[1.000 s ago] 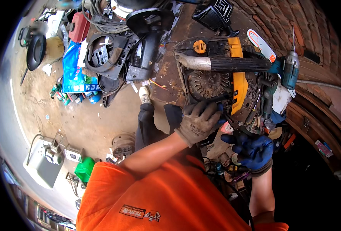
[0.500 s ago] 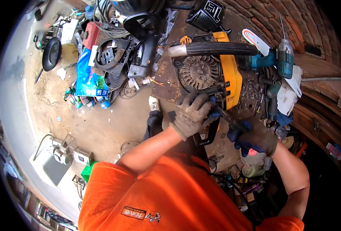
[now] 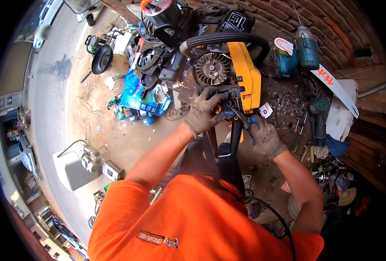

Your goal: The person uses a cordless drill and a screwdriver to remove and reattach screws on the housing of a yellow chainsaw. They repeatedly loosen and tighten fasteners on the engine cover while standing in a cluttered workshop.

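A partly stripped chainsaw point(image 3: 249, 82) lies in front of me, with a yellow housing, a black curved handle point(image 3: 228, 39) and a bare finned flywheel point(image 3: 212, 68). My left hand point(image 3: 205, 109), in a grey-brown glove with dark blue fingertips, is closed at the saw's near end. Its curled fingers hide what they grip. My right hand point(image 3: 266, 137), gloved alike, is wrapped round a pair of pliers point(image 3: 247, 123). The pliers' jaws point up and left, close to the left thumb and the saw's near edge. Whether they bite on anything I cannot tell.
At the right are a teal power drill point(image 3: 308, 48), a white guide bar point(image 3: 339, 91), dark metal scraps point(image 3: 286, 100) and a screwdriver point(image 3: 298, 138). A blue bag point(image 3: 145, 101), a black pan point(image 3: 102, 59) and loose machine parts lie at the left.
My right hand has brought the pliers up and left, closer to the saw and my left hand. My left hand stays at the saw's near end. The whole view has shifted.
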A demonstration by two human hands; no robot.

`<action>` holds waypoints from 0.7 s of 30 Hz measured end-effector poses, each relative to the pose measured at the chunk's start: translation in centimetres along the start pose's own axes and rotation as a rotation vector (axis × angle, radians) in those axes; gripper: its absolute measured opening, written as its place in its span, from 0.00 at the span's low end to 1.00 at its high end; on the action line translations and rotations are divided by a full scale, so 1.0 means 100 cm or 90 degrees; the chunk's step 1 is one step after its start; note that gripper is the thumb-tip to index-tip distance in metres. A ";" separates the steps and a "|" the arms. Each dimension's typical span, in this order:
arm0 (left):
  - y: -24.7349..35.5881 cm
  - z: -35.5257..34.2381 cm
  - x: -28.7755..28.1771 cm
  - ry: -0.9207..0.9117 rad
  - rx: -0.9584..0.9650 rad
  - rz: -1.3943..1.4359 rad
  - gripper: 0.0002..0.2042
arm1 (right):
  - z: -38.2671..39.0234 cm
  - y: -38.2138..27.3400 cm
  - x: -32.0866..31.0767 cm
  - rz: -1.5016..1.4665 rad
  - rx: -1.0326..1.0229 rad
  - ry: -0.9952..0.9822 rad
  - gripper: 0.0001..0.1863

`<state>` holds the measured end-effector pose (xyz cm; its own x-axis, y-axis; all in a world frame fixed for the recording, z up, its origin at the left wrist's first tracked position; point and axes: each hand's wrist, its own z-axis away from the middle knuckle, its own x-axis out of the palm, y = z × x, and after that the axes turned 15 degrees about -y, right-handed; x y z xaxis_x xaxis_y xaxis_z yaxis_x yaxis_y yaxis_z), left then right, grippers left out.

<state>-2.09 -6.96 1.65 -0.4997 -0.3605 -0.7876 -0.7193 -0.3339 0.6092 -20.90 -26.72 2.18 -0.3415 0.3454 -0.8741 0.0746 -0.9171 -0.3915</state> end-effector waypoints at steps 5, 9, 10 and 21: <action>0.007 0.002 -0.006 -0.034 -0.006 -0.025 0.31 | -0.006 0.019 0.038 0.047 -0.050 0.119 0.17; 0.005 0.001 -0.001 -0.033 0.029 -0.040 0.26 | -0.015 0.026 0.062 0.084 -0.062 0.212 0.18; 0.015 -0.001 -0.006 -0.018 0.024 -0.071 0.25 | -0.016 0.028 0.066 0.100 -0.063 0.236 0.18; 0.023 -0.001 -0.010 -0.047 -0.070 -0.032 0.21 | 0.026 -0.046 -0.002 -0.948 0.067 -0.034 0.18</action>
<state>-3.22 -7.44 3.89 -0.5022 -0.2772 -0.8191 -0.6887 -0.4446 0.5727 -23.66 -23.10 4.88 -0.0745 0.9475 0.3110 -0.4294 0.2510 -0.8675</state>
